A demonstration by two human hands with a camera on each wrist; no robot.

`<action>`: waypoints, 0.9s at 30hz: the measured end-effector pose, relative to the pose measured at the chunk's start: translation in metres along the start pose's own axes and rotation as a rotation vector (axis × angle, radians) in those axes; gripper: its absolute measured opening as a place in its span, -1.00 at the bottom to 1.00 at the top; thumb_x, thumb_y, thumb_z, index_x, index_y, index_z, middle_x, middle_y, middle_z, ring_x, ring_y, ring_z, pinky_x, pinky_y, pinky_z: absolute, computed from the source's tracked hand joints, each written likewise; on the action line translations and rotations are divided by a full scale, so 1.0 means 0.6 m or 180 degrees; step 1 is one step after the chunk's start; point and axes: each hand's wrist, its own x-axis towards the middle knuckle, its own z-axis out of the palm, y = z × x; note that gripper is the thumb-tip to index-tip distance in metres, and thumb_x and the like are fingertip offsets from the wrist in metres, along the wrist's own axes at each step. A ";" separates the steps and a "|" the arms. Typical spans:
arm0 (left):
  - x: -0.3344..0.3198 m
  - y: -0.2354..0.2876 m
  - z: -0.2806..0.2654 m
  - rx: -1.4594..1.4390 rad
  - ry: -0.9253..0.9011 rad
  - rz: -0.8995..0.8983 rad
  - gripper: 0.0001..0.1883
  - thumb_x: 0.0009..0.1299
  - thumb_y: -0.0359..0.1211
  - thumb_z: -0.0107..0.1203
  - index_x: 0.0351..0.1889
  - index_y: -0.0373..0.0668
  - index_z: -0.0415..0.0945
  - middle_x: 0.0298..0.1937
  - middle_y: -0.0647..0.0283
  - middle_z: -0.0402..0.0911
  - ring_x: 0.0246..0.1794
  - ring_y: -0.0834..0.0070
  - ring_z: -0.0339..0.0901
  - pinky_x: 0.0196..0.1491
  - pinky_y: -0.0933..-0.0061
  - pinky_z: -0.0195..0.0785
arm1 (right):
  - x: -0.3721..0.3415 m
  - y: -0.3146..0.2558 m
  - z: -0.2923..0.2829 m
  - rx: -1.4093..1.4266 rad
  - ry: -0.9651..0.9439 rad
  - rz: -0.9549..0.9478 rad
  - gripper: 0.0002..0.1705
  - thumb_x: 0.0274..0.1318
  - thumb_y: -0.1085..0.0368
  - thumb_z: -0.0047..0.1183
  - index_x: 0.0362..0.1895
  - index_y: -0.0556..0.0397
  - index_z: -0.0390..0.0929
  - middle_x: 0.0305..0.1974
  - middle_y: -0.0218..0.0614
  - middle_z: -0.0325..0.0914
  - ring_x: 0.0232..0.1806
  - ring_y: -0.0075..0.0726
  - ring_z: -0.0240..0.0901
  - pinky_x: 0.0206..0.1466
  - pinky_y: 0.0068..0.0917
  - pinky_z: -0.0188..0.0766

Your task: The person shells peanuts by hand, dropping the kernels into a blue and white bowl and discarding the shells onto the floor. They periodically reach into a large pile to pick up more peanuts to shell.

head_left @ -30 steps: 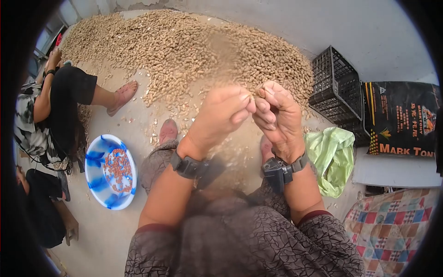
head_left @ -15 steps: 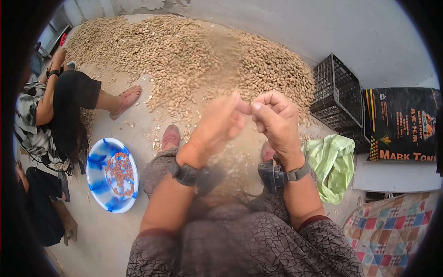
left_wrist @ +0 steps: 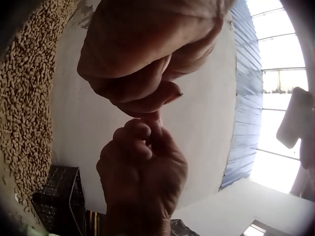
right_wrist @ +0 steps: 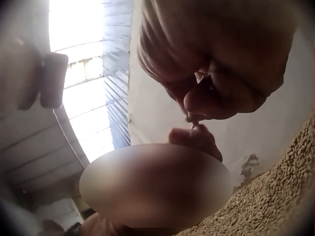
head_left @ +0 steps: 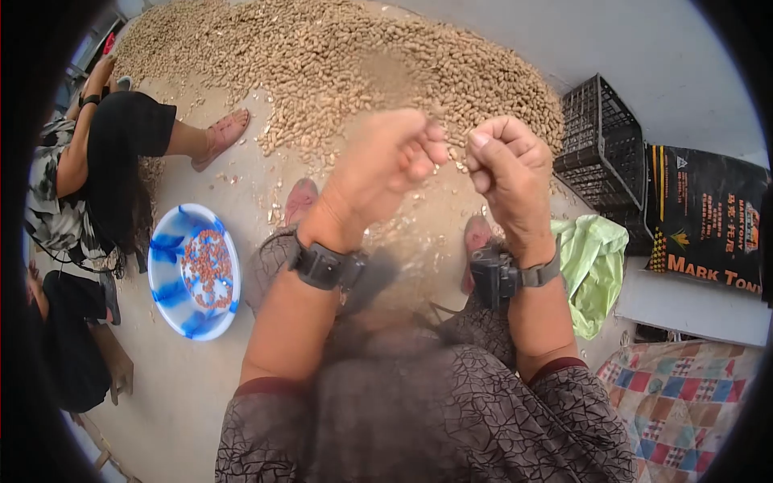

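Observation:
In the head view the left hand (head_left: 382,173) has curled, blurred fingers; whether they hold anything cannot be told. Across a narrow gap, the right hand (head_left: 511,181) has its thumb pressed to its curled forefinger. The right wrist view shows a tiny piece (right_wrist: 189,118), apparently of peanut, at the right hand's (right_wrist: 221,69) fingertips, close to the left fingers (right_wrist: 197,140). In the left wrist view the left hand (left_wrist: 142,59) is above the right hand (left_wrist: 142,172), fingertips nearly meeting. Beyond both lies a large pile of unshelled peanuts (head_left: 322,72).
A blue-and-white basin (head_left: 167,282) at the left holds reddish kernels (head_left: 209,262). Another person's leg (head_left: 189,138) is at the upper left. To the right are a black crate (head_left: 600,145), a green bag (head_left: 592,266), a black sack (head_left: 708,217) and a patchwork cloth (head_left: 676,394).
The hands have moved apart from near contact, the right one a little to the right. Both now appear higher in the head view, which has itself shifted.

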 end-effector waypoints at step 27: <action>-0.036 0.048 -0.077 -0.2648 -0.0220 0.0007 -0.76 0.46 -0.34 -0.26 -0.42 -0.29 0.20 -0.42 0.24 0.26 -0.66 0.72 0.20 -0.78 0.80 0.10 | 0.054 0.257 -0.025 0.1882 -0.1329 0.2109 -0.62 -0.11 0.57 -0.12 -0.09 0.38 0.38 -0.12 0.05 0.47 0.00 -0.13 0.45 0.13 -0.32 0.41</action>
